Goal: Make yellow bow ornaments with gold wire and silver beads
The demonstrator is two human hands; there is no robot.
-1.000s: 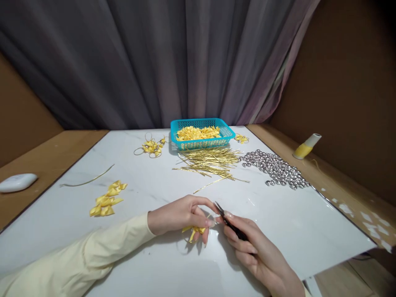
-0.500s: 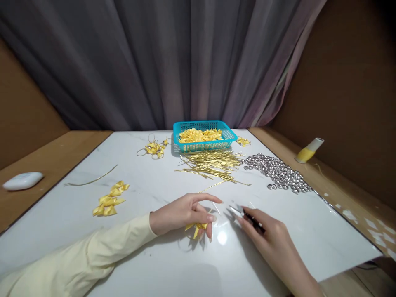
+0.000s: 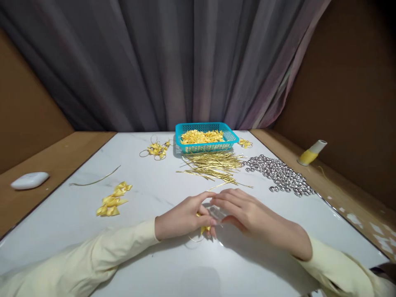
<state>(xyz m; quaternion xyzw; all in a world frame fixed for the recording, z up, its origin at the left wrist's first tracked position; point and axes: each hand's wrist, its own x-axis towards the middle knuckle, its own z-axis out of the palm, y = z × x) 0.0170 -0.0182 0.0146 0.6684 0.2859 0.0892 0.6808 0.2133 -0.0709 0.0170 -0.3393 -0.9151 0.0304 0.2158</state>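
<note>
My left hand (image 3: 192,216) is closed on a yellow ribbon bow (image 3: 204,229), pinched by the thumb and fingers. A thin gold cord loop (image 3: 194,239) hangs out below it, touching the white tabletop. My right hand (image 3: 241,208) has its fingers stretched toward my left index finger, nearly meeting it, with the thumb lower and apart. Between the two hands shows a clear, see-through piece (image 3: 217,213), like thin plastic; whether my right fingers touch it is hard to make out. My hands partly hide the bow.
Beyond my hands lie gold cords (image 3: 216,165) and a blue basket (image 3: 232,145) of yellow bows. Silver beads (image 3: 278,175) spread at right, near a yellow thread spool (image 3: 311,153). Loose bows (image 3: 113,201), a single cord (image 3: 95,180), finished looped bows (image 3: 157,149) and a white object (image 3: 30,180) are leftward.
My right hand has moved left and up against my left hand. The black-handled, silver-tipped tool it held is out of it. My left hand still holds the bow.
</note>
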